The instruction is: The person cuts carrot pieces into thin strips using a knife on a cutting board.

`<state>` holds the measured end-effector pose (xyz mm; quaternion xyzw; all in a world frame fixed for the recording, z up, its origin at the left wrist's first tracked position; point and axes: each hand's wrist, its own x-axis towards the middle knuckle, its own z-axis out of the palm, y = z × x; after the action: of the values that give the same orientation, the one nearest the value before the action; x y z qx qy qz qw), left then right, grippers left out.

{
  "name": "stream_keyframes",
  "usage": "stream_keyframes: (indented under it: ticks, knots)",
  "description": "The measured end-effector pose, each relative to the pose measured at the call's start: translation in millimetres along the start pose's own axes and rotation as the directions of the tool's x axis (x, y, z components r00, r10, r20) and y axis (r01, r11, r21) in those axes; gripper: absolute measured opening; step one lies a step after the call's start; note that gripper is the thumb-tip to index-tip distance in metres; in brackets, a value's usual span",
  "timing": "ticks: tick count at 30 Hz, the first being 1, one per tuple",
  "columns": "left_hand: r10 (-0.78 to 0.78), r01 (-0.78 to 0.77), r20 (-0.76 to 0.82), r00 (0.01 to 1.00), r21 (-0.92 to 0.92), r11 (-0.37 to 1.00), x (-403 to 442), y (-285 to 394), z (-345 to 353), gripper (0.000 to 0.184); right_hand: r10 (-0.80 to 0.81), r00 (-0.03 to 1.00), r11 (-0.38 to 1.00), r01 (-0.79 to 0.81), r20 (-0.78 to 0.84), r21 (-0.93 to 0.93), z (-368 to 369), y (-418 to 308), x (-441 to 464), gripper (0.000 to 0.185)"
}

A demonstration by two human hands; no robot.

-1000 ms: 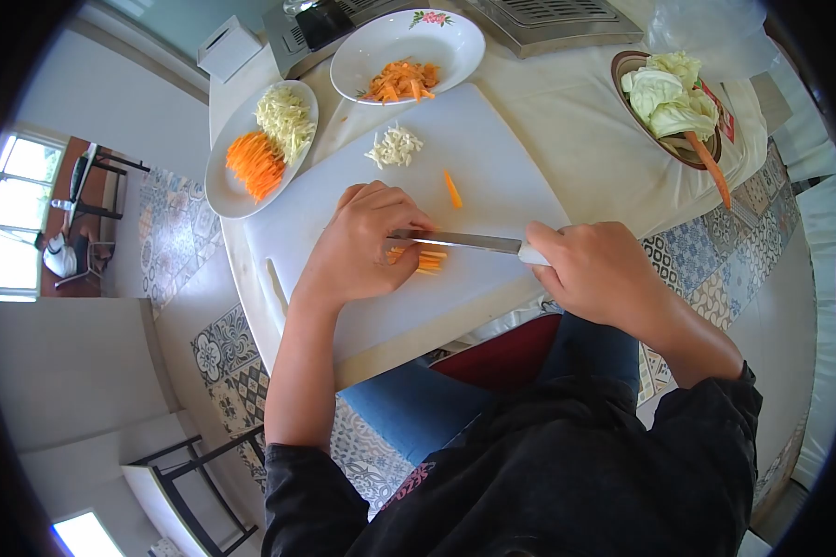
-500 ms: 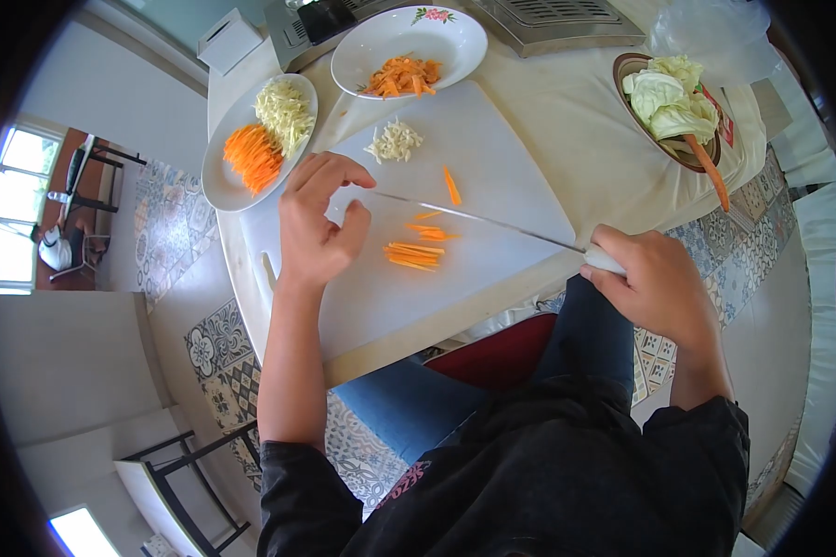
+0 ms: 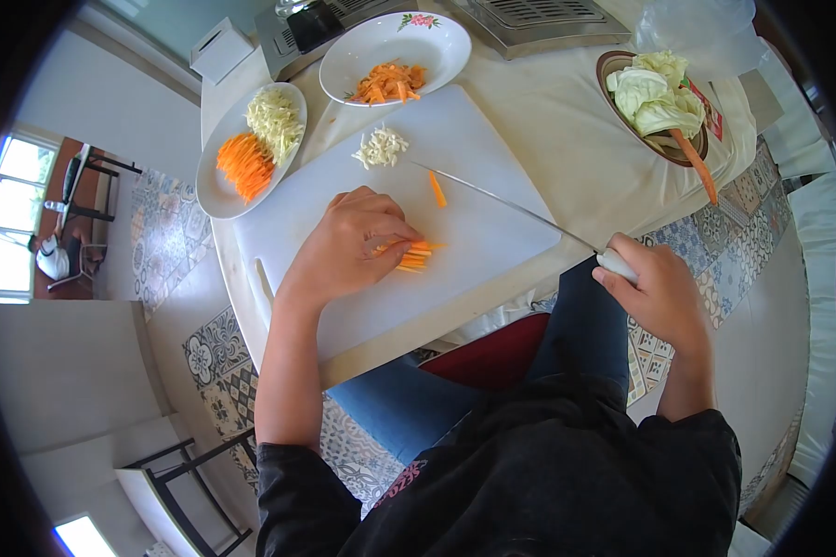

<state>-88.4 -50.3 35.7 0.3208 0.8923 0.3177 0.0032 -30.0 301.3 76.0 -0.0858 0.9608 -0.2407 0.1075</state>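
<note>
My left hand (image 3: 348, 246) is over the white cutting board (image 3: 497, 158), thumb and fingers pinched on thin carrot strips (image 3: 414, 264). Its fingers hide part of that little pile. In my right hand (image 3: 658, 290) is the pale handle of a knife (image 3: 515, 208). The blade points left across the board, beyond the strips, its tip near a small heap of chopped white vegetable (image 3: 381, 147). A single carrot slice (image 3: 437, 189) lies just below the blade.
An oval plate (image 3: 204, 193) holds shredded carrot and pale green shreds. Behind the board stands a flowered bowl (image 3: 450, 58) of orange peelings. A brown-rimmed bowl (image 3: 607, 67) with cabbage and a carrot is at right. Metal stoves (image 3: 539, 23) line the back.
My left hand has come down and right from near the knife tip and closed on the carrot strips. The knife, still in my right hand, has its tip shifted right and away.
</note>
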Motion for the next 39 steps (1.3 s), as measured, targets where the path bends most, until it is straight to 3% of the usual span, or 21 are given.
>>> stream_keyframes:
  ticks: [4,13,16,19,22,28,34,39]
  knots:
    - [-0.006,0.003,-0.118,0.993,-0.023,1.0,3.6,1.2,1.0,0.022,-0.052,0.999,0.998,0.052,-0.014,0.037,4.3,-0.3,1.0,0.029]
    - [0.036,-0.035,-0.028,0.999,0.015,0.999,2.7,8.5,3.1,0.01,-0.04,0.999,0.998,0.039,0.025,0.043,5.0,-2.0,3.1,0.027]
    - [0.039,-0.04,-0.038,0.999,-0.027,0.999,4.4,8.4,5.8,0.015,-0.045,0.999,0.998,0.044,0.018,0.042,5.9,-1.0,4.5,0.027]
    - [-0.091,0.084,-0.083,0.992,-0.082,0.993,5.3,10.1,2.1,0.012,-0.052,0.998,0.997,0.051,0.018,0.05,6.5,-0.3,5.8,0.028]
    - [-0.153,0.162,-0.118,0.981,0.073,0.984,6.7,5.0,5.2,0.009,-0.063,0.998,0.997,0.062,0.015,0.035,7.0,0.0,6.3,0.028]
    - [-0.108,0.156,-0.231,0.967,0.199,0.968,8.7,-1.5,18.2,0.01,-0.07,0.997,0.997,0.07,0.009,0.044,7.1,-1.6,7.2,0.027]
    - [-0.127,0.151,-0.226,0.966,0.092,0.984,8.6,-3.5,10.5,0.013,-0.06,0.998,0.998,0.059,0.017,0.035,9.4,-2.2,10.4,0.028]
    - [-0.061,0.076,-0.118,0.991,0.129,0.989,6.3,-1.4,8.5,0.009,-0.072,0.997,0.997,0.071,0.028,0.037,8.5,-3.3,13.3,0.028]
